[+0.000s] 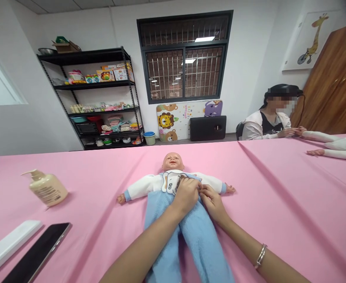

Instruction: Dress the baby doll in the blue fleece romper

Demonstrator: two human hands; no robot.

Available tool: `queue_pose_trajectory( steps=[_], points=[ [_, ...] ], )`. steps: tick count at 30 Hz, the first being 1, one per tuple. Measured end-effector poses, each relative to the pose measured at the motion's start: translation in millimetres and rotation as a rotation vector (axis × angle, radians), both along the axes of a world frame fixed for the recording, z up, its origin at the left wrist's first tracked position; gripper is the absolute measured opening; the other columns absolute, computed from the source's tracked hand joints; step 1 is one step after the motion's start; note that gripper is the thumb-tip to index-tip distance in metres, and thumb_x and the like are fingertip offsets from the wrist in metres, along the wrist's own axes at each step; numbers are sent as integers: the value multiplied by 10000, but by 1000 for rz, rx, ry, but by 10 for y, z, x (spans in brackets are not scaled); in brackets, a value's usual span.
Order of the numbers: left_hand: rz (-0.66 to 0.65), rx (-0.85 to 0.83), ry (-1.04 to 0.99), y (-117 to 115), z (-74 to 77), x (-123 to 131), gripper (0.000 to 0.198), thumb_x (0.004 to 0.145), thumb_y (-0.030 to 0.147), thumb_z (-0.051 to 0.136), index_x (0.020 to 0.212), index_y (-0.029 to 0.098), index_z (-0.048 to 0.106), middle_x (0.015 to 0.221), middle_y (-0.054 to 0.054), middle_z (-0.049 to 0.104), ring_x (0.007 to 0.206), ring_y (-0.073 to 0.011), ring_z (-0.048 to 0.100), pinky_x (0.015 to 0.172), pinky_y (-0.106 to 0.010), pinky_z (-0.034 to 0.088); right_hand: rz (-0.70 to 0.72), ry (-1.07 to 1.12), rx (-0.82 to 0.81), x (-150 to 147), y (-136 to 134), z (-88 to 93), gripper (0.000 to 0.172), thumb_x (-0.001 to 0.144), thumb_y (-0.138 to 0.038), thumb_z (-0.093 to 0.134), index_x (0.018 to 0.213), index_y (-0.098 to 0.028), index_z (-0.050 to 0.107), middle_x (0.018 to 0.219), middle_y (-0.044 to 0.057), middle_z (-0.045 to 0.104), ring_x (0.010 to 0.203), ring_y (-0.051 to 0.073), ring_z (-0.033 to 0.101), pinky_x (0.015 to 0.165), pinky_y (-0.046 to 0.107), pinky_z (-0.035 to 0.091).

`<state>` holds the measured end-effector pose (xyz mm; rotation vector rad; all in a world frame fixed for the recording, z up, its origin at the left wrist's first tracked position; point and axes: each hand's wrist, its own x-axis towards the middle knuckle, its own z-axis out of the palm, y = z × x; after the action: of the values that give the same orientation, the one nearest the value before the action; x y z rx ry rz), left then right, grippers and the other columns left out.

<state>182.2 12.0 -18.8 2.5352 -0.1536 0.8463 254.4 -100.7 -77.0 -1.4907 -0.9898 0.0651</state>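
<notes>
A baby doll [173, 161] lies on its back, head away from me and arms spread. It wears a white long-sleeved top [145, 186] with blue cuffs and fluffy light-blue overalls [202, 232], whose bib carries an animal face [169, 183]. My left hand [187, 193] reaches across the bib, fingers bent and closed at its right edge. Beside it, my right hand [214, 203] pinches the same edge of the overalls near the doll's armpit. The fingertips of both hands meet there, and any fastener between them is hidden.
A pink cloth [279, 220] covers the table. At left are a pump bottle [49, 189], a white oblong case [9, 245] and a phone [37, 253]. Across the table at right, a person [267, 118] handles another doll [337, 144]. Shelves [96, 84] stand behind.
</notes>
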Motion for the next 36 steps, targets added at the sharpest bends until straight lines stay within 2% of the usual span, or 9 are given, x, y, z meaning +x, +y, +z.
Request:
queue_pose_trajectory(
  steps=[7,12,17,20,23,25,27,32,36],
  points=[
    [137,122,32,-4,-10,2,185,757,17,423,753,165,535,753,-39,564,783,-211,493,762,-355,391,-137,-78,-90,31,1,-85,277,844,-324,405,823,-161,628,839,80,491,803,186,491,737,315,397],
    [256,320,64,-41,-33,0,118,776,72,462,803,129,562,818,-84,565,847,-237,490,864,-390,399,-206,-68,-142,55,38,-175,293,832,-309,379,900,-141,608,844,83,514,768,187,501,692,313,416],
    [339,391,109,-90,-19,-8,131,801,107,450,891,89,544,875,-110,542,882,-248,488,892,-400,412,-189,-39,-143,31,78,-239,329,785,-277,407,1027,-139,581,1015,95,570,933,219,525,849,368,422],
    [337,341,132,-93,-5,-14,182,790,77,429,951,73,513,905,-116,525,883,-245,490,851,-381,440,-214,184,-125,48,66,-198,247,734,-257,458,879,-148,625,915,75,620,889,226,566,862,376,440],
    [304,316,90,-83,1,-18,215,776,52,412,976,70,489,927,-115,515,905,-240,484,872,-373,433,-241,754,49,101,47,-114,159,701,-232,494,797,-136,577,863,96,635,839,224,608,790,345,501],
    [289,306,65,-78,1,-19,191,776,53,408,948,88,484,906,-103,512,885,-236,485,861,-375,436,-135,1100,152,142,39,-60,132,692,-193,504,801,-131,544,915,119,630,871,216,616,760,301,524],
    [279,301,40,-74,-1,-21,148,783,64,407,904,115,477,879,-89,508,863,-233,486,844,-377,441,-6,1268,208,180,38,-21,133,693,-163,505,820,-135,530,975,119,617,910,200,610,764,266,530],
    [259,269,10,-63,-7,-21,121,784,57,418,866,136,460,858,-77,511,847,-229,482,832,-378,450,92,1326,347,289,20,28,157,739,-213,522,895,-194,511,924,36,607,893,166,603,797,292,534],
    [256,216,-9,-47,-3,-20,179,780,39,420,930,122,469,874,-78,525,841,-226,495,794,-370,475,108,1137,339,431,-70,114,275,744,-313,562,1004,-242,507,1009,15,583,938,166,576,744,283,537]
  ],
)
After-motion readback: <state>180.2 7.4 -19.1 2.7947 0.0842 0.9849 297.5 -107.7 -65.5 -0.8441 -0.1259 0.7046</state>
